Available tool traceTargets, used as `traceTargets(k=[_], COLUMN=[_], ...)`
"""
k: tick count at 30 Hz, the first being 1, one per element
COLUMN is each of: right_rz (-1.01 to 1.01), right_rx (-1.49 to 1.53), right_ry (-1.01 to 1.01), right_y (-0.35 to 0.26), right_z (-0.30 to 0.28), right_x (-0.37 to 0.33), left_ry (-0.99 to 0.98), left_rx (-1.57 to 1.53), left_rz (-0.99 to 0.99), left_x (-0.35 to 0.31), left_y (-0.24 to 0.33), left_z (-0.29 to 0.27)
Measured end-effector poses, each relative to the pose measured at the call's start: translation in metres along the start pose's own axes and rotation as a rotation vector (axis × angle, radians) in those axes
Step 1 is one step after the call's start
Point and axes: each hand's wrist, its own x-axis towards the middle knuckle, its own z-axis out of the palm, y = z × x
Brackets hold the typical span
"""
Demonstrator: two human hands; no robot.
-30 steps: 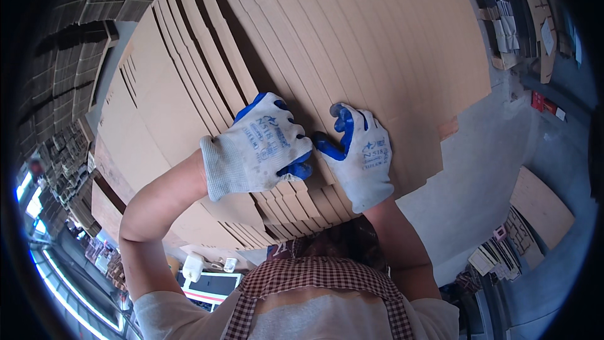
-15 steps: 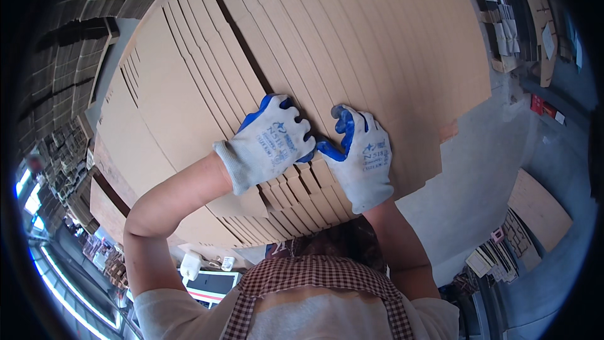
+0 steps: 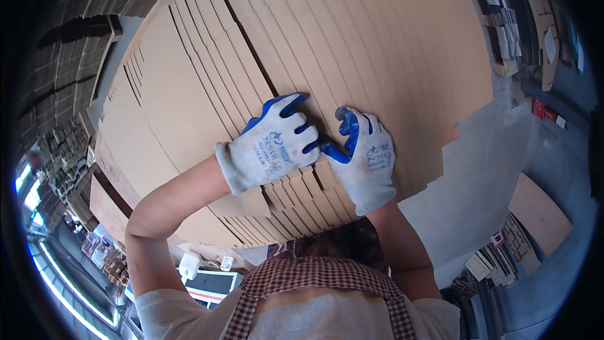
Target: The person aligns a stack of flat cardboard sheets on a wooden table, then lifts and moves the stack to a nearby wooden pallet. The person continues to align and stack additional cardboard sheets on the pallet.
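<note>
Overlapping brown cardboard sheets [image 3: 377, 44] lie fanned out before me, with slots and notched edges along their near side. My left hand [image 3: 277, 141], in a white glove with a blue palm, lies over the sheet edges near a long dark gap. Its lower fingers are curled down on the cardboard, while its topmost finger reaches further out; the fingertips are partly hidden. Close beside it, my right hand [image 3: 366, 160] wears a matching glove and rests its side on the sheets. Its fingers are bent, the thumb stands apart toward the left hand, and nothing shows between them.
Tall cardboard stacks [image 3: 69, 56] stand at the left. More stacked pieces [image 3: 503, 22] are at the far right, beside a red object [image 3: 539, 108] on the grey floor. A wooden board [image 3: 541, 214] lies lower right. Near my left elbow is a white container [image 3: 189, 264].
The sheets under my hands have shifted slightly to the right, and both hands with them. The left hand's topmost finger has straightened outward from its curl.
</note>
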Motion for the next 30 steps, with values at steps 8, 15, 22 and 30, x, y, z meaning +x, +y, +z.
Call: traceTargets(k=[8, 15, 22, 30], right_rz=[0.012, -0.005, -0.003, 0.018], right_rx=[0.043, 0.002, 0.023, 0.026], right_ry=[0.016, 0.045, 0.044, 0.044], right_y=[-0.002, -0.004, -0.006, 0.0], right_z=[-0.003, -0.002, -0.004, -0.002], right_x=[0.001, 0.001, 0.002, 0.001], left_ry=[0.198, 0.186, 0.157, 0.217], left_rx=[0.02, 0.091, 0.13, 0.097], left_rz=[-0.004, 0.019, 0.07, 0.06], left_x=[-0.01, -0.006, -0.003, -0.002], left_y=[-0.004, -0.009, -0.011, -0.013], left_z=[0.006, 0.01, 0.014, 0.013])
